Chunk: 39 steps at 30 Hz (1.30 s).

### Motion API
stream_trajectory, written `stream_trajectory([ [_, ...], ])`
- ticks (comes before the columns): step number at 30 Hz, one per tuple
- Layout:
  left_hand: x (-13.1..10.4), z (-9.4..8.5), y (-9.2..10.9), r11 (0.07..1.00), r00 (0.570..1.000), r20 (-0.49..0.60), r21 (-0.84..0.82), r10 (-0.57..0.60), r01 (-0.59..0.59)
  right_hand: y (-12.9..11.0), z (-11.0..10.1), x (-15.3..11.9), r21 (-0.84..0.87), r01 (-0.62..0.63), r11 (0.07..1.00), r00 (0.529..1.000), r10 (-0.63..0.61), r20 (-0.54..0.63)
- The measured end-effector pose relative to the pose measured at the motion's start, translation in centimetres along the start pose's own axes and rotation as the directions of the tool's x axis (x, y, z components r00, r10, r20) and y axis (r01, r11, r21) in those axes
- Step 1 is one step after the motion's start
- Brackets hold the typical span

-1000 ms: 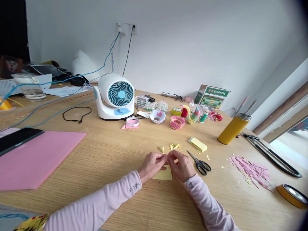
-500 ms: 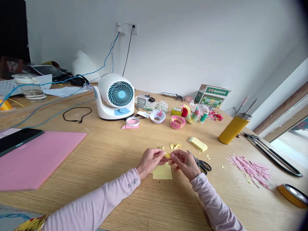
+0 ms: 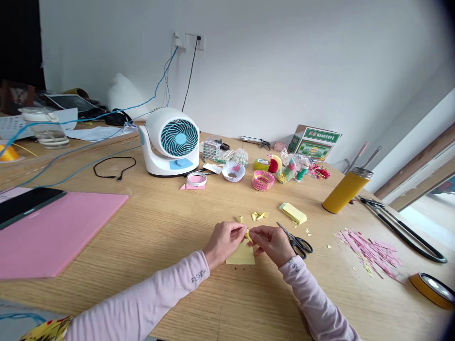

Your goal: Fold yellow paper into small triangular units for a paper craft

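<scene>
Between the fingertips of my left hand (image 3: 226, 240) and my right hand (image 3: 272, 241) is a small folded yellow paper strip (image 3: 248, 235), pinched from both sides and partly covered by the fingers. Below the hands a yellow paper square (image 3: 241, 255) lies flat on the table. A few folded yellow paper pieces (image 3: 259, 216) sit just beyond the fingers. Black-handled scissors (image 3: 300, 244) lie beside my right hand, blades pointing away to the left. Farther back is a stack of yellow paper slips (image 3: 294, 213).
A yellow bottle (image 3: 346, 190) and pink paper scraps (image 3: 371, 248) stand and lie to the right, with a tape roll (image 3: 432, 288) nearer. A white fan (image 3: 172, 142), a pink folded-paper ring (image 3: 263, 181) and a white one (image 3: 233, 171) are behind. A phone (image 3: 30, 206) rests on pink sheets (image 3: 81, 222) at left.
The yellow paper strip has turned from lying nearly level to slanting downward between my fingers. Both hands have closed in slightly around it.
</scene>
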<state>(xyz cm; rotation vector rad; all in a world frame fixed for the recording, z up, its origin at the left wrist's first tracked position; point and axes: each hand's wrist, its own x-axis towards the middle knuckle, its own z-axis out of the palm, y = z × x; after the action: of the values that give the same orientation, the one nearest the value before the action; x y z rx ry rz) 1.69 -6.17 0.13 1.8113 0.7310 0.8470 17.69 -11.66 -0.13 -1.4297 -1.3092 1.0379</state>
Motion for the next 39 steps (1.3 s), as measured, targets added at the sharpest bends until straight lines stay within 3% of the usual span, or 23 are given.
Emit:
stream_trajectory([
  [3, -0.2, 0.0, -0.1, 0.998, 0.999, 0.026, 0.052, 0.019, -0.02, 0.0, 0.3, -0.2, -0.239, 0.109, 0.965, 0.989, -0.13, -0.07],
  [6, -0.3, 0.0, 0.1, 0.982, 0.998, 0.041, 0.178, 0.05, -0.057, -0.1, 0.6, -0.4, -0.527, 0.283, 0.801, 0.93, -0.363, -0.053],
  [8, -0.2, -0.1, 0.3, 0.965, 0.998, 0.037, 0.254, 0.059, -0.066, -0.3, 0.8, -0.5, -0.631, 0.363, 0.686, 0.884, -0.468, 0.0],
  [13, 0.1, -0.7, 0.4, 0.928, 0.991, 0.051, 0.348, 0.123, -0.133, -0.8, 0.9, -0.6, -0.69, 0.403, 0.601, 0.862, -0.502, 0.067],
  [17, 0.4, -1.1, -0.2, 0.931, 0.991, 0.104, 0.346, 0.084, -0.115, -1.3, 0.9, -0.7, -0.646, 0.424, 0.635, 0.864, -0.497, 0.078],
  [20, 0.5, -1.2, -0.5, 0.965, 0.993, 0.115, 0.258, 0.02, -0.05, -1.5, 0.9, -0.6, -0.55, 0.411, 0.727, 0.881, -0.472, 0.035],
  [25, 0.7, -1.1, 0.3, 0.998, 0.998, -0.022, -0.033, -0.06, 0.059, -0.8, 0.6, -0.1, -0.312, 0.234, 0.921, 0.935, -0.3, -0.186],
  [27, 0.7, -1.0, 0.7, 0.979, 0.991, -0.054, -0.174, -0.121, 0.109, -0.4, 0.6, 0.1, -0.157, 0.193, 0.969, 0.958, -0.22, -0.181],
  [31, 0.7, -0.6, 0.5, 0.943, 0.979, -0.085, -0.295, -0.185, 0.153, 0.1, 1.3, 0.4, 0.042, 0.19, 0.981, 0.973, -0.182, -0.142],
  [35, 0.6, -0.3, -0.1, 0.956, 0.983, -0.094, -0.264, -0.155, 0.126, 0.2, 2.1, 0.4, -0.015, 0.254, 0.967, 0.944, -0.251, -0.215],
  [39, 0.6, -0.3, 0.3, 0.945, 0.99, -0.046, -0.308, -0.133, 0.113, 0.1, 2.1, 0.4, 0.004, 0.274, 0.962, 0.939, -0.267, -0.217],
])
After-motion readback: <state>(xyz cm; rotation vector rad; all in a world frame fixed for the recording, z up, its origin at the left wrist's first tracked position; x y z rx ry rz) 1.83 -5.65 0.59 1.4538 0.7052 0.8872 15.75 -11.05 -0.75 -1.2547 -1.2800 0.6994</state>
